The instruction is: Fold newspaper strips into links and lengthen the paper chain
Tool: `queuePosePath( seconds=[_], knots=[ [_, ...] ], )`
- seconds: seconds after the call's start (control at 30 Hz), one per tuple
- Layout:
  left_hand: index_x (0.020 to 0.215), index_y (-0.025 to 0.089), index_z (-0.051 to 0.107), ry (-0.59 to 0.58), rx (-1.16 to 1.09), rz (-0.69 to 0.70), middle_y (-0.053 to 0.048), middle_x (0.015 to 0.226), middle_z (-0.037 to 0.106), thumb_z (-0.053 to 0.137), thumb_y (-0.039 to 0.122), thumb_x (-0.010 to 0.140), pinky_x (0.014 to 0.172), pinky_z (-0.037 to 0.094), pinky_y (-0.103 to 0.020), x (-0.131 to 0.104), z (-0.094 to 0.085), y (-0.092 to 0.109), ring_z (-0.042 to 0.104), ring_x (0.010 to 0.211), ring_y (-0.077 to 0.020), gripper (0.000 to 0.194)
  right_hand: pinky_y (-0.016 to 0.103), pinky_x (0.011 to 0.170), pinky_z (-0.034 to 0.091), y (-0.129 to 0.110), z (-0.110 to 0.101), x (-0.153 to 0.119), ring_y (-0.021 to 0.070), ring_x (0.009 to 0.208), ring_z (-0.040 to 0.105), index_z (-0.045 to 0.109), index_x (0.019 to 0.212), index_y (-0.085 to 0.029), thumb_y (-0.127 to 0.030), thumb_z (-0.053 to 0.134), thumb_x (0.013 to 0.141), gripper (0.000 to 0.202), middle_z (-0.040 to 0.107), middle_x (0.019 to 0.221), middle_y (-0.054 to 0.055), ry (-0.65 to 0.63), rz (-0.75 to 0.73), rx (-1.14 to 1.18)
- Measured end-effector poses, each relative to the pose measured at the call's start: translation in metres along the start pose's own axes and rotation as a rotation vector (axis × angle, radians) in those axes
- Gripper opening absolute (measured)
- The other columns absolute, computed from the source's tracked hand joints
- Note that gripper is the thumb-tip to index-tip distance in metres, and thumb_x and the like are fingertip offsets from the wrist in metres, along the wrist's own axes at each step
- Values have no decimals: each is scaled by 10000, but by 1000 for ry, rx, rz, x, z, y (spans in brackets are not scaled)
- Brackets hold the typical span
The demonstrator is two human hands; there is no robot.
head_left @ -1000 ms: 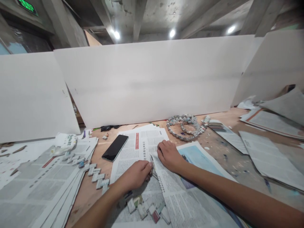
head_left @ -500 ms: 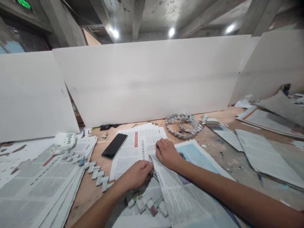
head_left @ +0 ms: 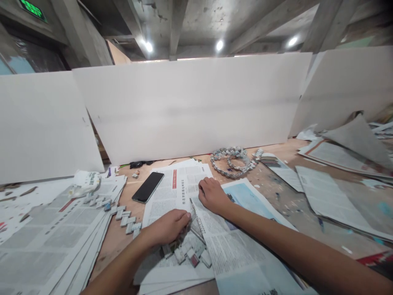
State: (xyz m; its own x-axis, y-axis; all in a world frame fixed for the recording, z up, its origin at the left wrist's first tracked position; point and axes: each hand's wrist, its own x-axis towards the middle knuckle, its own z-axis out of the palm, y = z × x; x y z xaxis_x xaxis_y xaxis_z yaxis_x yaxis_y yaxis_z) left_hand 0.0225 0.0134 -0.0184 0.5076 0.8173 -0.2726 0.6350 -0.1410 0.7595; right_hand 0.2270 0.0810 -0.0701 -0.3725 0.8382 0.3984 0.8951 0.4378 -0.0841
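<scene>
A thick stack of grey printed newspaper sheets (head_left: 46, 241) is laid at the far left of the bare plywood worktable (head_left: 119, 241), with a crumpled white plastic bag (head_left: 86, 181) at its upper corner. A short zigzag chain of folded newspaper links (head_left: 123, 215) is draped off the stack's right edge. A black smartphone (head_left: 147, 187) is set face up on the central spread of newspaper pages (head_left: 172, 192). The left hand (head_left: 167, 226) is rested on that spread, fingers curled nearly closed around a slim grey tool (head_left: 193, 211), seemingly a blade or scissors; its exact kind cannot be told. A loose heap of small folded paper links (head_left: 190, 252) is lying just below this hand, unjoined. The right hand (head_left: 211, 196) is pressed flat, fingers bent, holding down the edge of a text page over a blue-printed sheet (head_left: 245, 196). A long coiled chain of woven paper links (head_left: 231, 162) is placed beyond, finished. Further loose newspaper sheets (head_left: 334, 196) are scattered at right. Judged so: much chain is made, while cutting and joining remain.
</scene>
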Motion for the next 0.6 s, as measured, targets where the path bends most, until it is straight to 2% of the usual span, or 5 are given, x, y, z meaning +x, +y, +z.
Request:
queuePosePath(
  seconds=[0.23, 0.43, 0.6],
  knots=[
    [616, 215, 405, 118, -16, -47, 21, 584, 470, 336, 494, 911, 553, 319, -265, 8, 7, 15, 429, 579, -148, 412, 353, 810, 302, -1, -1, 0, 244, 912, 463, 569, 933, -158, -199, 502, 898, 86, 571, 962, 98, 2, 4, -15],
    [602, 208, 442, 75, -80, -117, 37, 509, 434, 308, 601, 894, 485, 295, -250, 2, 19, 21, 387, 460, -123, 508, 352, 797, 304, -1, -1, -1, 245, 919, 468, 574, 932, -163, -196, 513, 889, 82, 579, 960, 92, 3, 4, -19],
    [637, 210, 447, 89, -72, -95, 30, 568, 445, 327, 608, 897, 525, 305, -257, -8, 26, 19, 391, 517, -132, 490, 351, 795, 304, -2, -2, -3, 250, 926, 472, 575, 942, -158, -201, 509, 894, 92, 583, 969, 99, 1, 5, -24]
  ],
)
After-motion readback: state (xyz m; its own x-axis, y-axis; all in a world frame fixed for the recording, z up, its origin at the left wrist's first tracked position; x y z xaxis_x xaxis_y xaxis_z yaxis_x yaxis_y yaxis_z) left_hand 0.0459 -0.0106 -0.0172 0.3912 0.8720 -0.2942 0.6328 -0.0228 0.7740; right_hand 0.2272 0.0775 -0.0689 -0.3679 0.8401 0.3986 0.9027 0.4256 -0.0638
